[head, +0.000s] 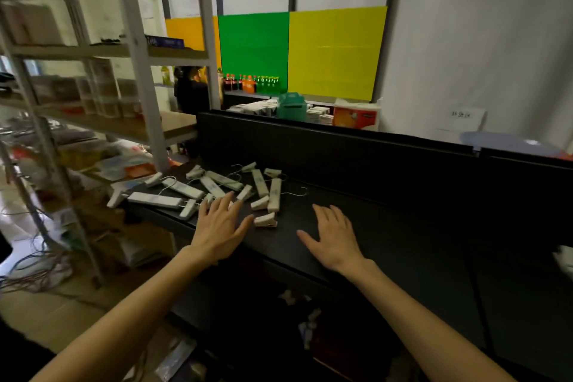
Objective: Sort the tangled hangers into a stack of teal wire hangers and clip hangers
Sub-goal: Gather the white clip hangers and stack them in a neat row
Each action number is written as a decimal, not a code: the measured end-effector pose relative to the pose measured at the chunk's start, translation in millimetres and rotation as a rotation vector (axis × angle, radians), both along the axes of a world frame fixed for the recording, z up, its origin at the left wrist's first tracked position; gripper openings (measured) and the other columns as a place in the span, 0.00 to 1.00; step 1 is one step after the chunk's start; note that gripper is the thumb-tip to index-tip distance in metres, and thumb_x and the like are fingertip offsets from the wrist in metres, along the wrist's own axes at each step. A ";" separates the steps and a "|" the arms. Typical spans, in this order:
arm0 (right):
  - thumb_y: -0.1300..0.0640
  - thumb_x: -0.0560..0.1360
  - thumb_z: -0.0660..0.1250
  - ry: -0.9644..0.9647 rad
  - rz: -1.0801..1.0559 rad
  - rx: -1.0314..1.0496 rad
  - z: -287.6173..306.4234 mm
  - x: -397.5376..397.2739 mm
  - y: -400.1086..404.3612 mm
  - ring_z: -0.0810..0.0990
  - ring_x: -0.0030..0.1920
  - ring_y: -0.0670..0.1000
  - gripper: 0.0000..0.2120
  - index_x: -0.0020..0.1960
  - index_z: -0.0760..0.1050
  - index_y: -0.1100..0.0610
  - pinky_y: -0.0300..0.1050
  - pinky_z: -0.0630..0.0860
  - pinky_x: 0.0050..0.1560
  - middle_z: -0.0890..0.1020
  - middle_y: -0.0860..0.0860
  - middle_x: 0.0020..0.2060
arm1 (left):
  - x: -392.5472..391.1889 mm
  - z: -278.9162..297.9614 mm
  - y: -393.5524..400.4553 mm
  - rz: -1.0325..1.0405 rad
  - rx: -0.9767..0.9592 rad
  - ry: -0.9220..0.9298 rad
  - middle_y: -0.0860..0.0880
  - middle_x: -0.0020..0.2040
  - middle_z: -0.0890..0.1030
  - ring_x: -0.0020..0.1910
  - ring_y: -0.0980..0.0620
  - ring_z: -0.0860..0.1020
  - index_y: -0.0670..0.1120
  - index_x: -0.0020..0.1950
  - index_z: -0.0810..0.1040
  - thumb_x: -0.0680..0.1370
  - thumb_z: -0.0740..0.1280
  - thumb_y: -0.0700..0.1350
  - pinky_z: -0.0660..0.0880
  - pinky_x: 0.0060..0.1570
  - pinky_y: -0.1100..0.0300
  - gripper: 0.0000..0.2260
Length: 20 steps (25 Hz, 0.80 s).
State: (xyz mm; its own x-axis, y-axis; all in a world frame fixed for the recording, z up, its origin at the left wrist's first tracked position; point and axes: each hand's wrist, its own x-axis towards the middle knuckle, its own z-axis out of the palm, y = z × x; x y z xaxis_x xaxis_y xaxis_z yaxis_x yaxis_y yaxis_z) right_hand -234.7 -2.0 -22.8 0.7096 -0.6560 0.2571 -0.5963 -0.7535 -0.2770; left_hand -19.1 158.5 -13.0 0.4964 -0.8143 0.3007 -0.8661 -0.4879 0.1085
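In the head view, the sorting looks barely begun: a loose heap of clip hangers [217, 189] lies scattered just left of the frame's centre on the black surface [403, 226], with no tidy stack anywhere in sight, so nearly all of the work seems left to do. No teal wire hangers can be made out; only pale pieces show, so whether any are buried in the pile cannot be told. The hangers are light wooden or cream bars with blocky clips at their ends and thin metal hooks curling up among them, crossing one another at odd angles; one clip [266, 221] lies at the near edge of the heap, right by the left thumb. The left hand [221, 226] is spread flat with its fingers [214, 206] wide open, tips reaching the near edge of the pile and holding nothing. The right hand [333, 239] rests or hovers palm down on bare surface to the right of the heap, fingers likewise splayed and empty, with one wire hook [297, 190] lying just beyond it. A metal shelving rack [136, 49] fills the left of the frame.
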 end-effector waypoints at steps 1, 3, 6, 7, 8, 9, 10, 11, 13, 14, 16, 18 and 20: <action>0.33 0.78 0.59 -0.008 0.022 -0.008 1.2 21.0 -0.7 0.57 0.79 0.56 0.38 0.80 0.56 0.54 0.54 0.56 0.77 0.64 0.53 0.77 | 14.8 -0.3 -7.1 0.002 -0.019 0.016 0.46 0.81 0.59 0.79 0.45 0.57 0.52 0.79 0.63 0.81 0.48 0.67 0.48 0.78 0.40 0.31; 0.35 0.78 0.61 -0.041 0.015 -0.022 5.2 65.5 -12.0 0.61 0.77 0.55 0.36 0.79 0.60 0.54 0.53 0.61 0.75 0.67 0.53 0.75 | 44.5 1.9 -29.2 -0.020 -0.018 -0.002 0.47 0.81 0.59 0.80 0.45 0.57 0.52 0.79 0.63 0.82 0.50 0.65 0.48 0.78 0.40 0.29; 0.36 0.78 0.62 -0.046 -0.054 -0.025 8.0 120.9 -44.7 0.66 0.73 0.54 0.30 0.73 0.69 0.53 0.53 0.66 0.71 0.72 0.52 0.71 | 89.4 6.9 -69.5 -0.107 0.013 -0.073 0.47 0.81 0.59 0.80 0.45 0.56 0.52 0.79 0.63 0.83 0.50 0.64 0.47 0.78 0.40 0.28; 0.37 0.78 0.62 0.005 -0.063 -0.008 8.2 136.8 -56.2 0.67 0.71 0.54 0.28 0.71 0.72 0.52 0.53 0.67 0.69 0.73 0.52 0.69 | 104.7 11.1 -84.3 -0.146 0.047 -0.058 0.47 0.80 0.60 0.79 0.45 0.57 0.52 0.78 0.63 0.83 0.50 0.64 0.49 0.78 0.41 0.27; 0.36 0.79 0.60 0.066 -0.067 0.014 7.5 149.5 -66.5 0.68 0.70 0.55 0.26 0.68 0.74 0.52 0.53 0.67 0.68 0.74 0.53 0.68 | 117.9 16.6 -98.4 -0.184 0.091 -0.032 0.48 0.80 0.62 0.78 0.45 0.59 0.53 0.78 0.64 0.83 0.51 0.63 0.53 0.77 0.42 0.27; 0.36 0.79 0.58 0.129 -0.067 0.026 4.8 159.2 -75.1 0.69 0.69 0.55 0.25 0.66 0.75 0.51 0.54 0.67 0.68 0.75 0.53 0.67 | 129.6 19.1 -112.0 -0.217 0.150 0.003 0.48 0.79 0.64 0.77 0.45 0.62 0.53 0.78 0.64 0.83 0.52 0.63 0.59 0.75 0.44 0.26; 0.36 0.80 0.56 0.170 -0.071 0.037 2.9 168.2 -82.5 0.70 0.68 0.55 0.24 0.65 0.77 0.50 0.54 0.66 0.68 0.76 0.52 0.66 | 140.1 20.8 -125.5 -0.247 0.208 0.048 0.48 0.77 0.67 0.74 0.45 0.66 0.54 0.77 0.66 0.82 0.54 0.63 0.65 0.72 0.46 0.25; 0.36 0.80 0.55 0.172 -0.078 0.054 1.5 175.6 -88.6 0.70 0.68 0.55 0.24 0.64 0.78 0.50 0.55 0.66 0.68 0.76 0.52 0.65 | 149.0 20.5 -137.8 -0.275 0.243 0.096 0.48 0.74 0.70 0.70 0.46 0.70 0.54 0.75 0.68 0.82 0.55 0.62 0.70 0.66 0.48 0.24; 0.36 0.81 0.55 0.126 -0.107 0.093 1.0 185.5 -98.8 0.69 0.70 0.55 0.24 0.64 0.79 0.50 0.57 0.64 0.70 0.77 0.51 0.65 | 161.9 19.0 -163.1 -0.329 0.254 0.135 0.49 0.69 0.75 0.63 0.49 0.75 0.53 0.71 0.73 0.82 0.57 0.61 0.74 0.60 0.50 0.21; 0.36 0.81 0.55 0.117 -0.126 0.104 0.7 185.2 -100.5 0.68 0.71 0.55 0.25 0.64 0.79 0.50 0.58 0.62 0.72 0.77 0.51 0.65 | 163.9 18.5 -173.2 -0.357 0.258 0.113 0.49 0.68 0.75 0.63 0.48 0.75 0.53 0.70 0.74 0.82 0.58 0.60 0.74 0.60 0.50 0.20; 0.35 0.80 0.54 0.116 -0.160 0.098 -2.4 183.3 -99.4 0.62 0.75 0.56 0.26 0.66 0.77 0.49 0.60 0.56 0.75 0.74 0.51 0.69 | 170.2 19.7 -187.1 -0.417 0.284 0.040 0.49 0.70 0.73 0.66 0.46 0.71 0.53 0.70 0.75 0.81 0.59 0.58 0.72 0.61 0.49 0.20; 0.33 0.79 0.55 0.107 -0.198 0.085 -2.1 177.3 -93.5 0.56 0.78 0.56 0.29 0.71 0.73 0.49 0.59 0.53 0.77 0.68 0.51 0.74 | 179.5 20.7 -199.2 -0.493 0.309 0.054 0.50 0.71 0.73 0.68 0.46 0.69 0.54 0.71 0.74 0.80 0.60 0.58 0.72 0.62 0.49 0.20; 0.34 0.78 0.60 0.024 -0.230 0.113 0.9 169.5 -82.5 0.56 0.78 0.54 0.30 0.74 0.69 0.49 0.56 0.56 0.77 0.65 0.50 0.76 | 187.6 20.8 -206.1 -0.603 0.332 0.104 0.50 0.69 0.75 0.65 0.48 0.72 0.54 0.69 0.76 0.79 0.61 0.56 0.75 0.59 0.49 0.20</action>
State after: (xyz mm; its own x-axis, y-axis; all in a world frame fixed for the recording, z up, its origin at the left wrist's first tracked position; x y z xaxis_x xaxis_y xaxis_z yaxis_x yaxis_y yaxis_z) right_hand -65.2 -84.6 -21.9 0.5437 -0.8243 0.1577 -0.7557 -0.5626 -0.3354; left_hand 168.5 -47.7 7.8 -0.0589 -0.9976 -0.0363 -0.9895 0.0535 0.1345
